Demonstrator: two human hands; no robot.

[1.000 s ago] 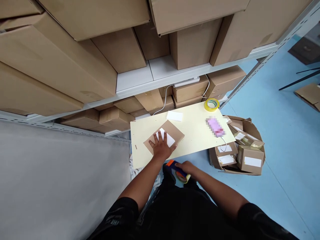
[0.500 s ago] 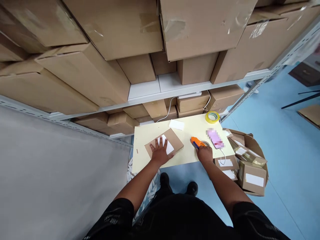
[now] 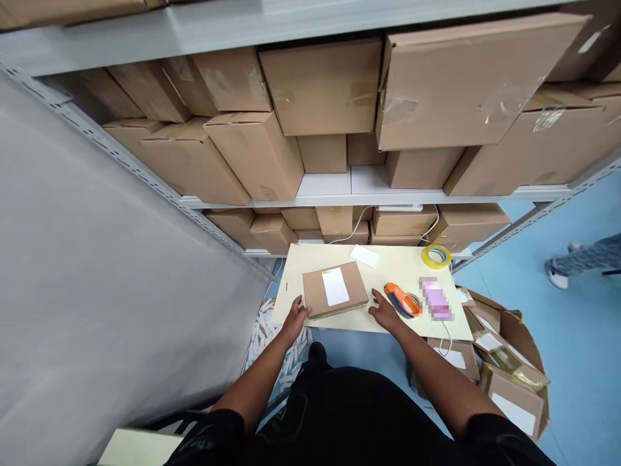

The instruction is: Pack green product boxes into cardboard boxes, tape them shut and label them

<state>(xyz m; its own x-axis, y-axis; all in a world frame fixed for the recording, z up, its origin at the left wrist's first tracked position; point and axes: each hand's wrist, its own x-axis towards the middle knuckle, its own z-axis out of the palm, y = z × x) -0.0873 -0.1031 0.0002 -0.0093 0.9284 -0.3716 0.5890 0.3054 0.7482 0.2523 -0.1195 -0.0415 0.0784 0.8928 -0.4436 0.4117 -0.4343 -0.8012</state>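
A flat cardboard box (image 3: 314, 292) with a white label (image 3: 336, 287) on top lies on the cream table (image 3: 359, 320). At the box's lower left corner is my left hand (image 3: 294, 320), fingers apart, its tips at the edge. My right hand (image 3: 384, 312) is just off the box's right side, thumb and fingers spread with nothing in them. To the right of that hand lies an orange and blue tape dispenser (image 3: 402, 300). A white slip of paper (image 3: 365, 255) rests behind the box.
A yellow tape roll (image 3: 436, 256) and a pixelated pink phone (image 3: 435, 298) with a white cable are at the table's right. Beside it, a large carton (image 3: 541, 356) holds labelled parcels. Shelves (image 3: 369, 199) of boxes stand behind. A person's leg (image 3: 585, 262) shows at far right.
My right hand has let go of the tape dispenser and moved toward the box. My left hand has slid off the label to the box's left corner. The box has turned straighter. The view has shifted.
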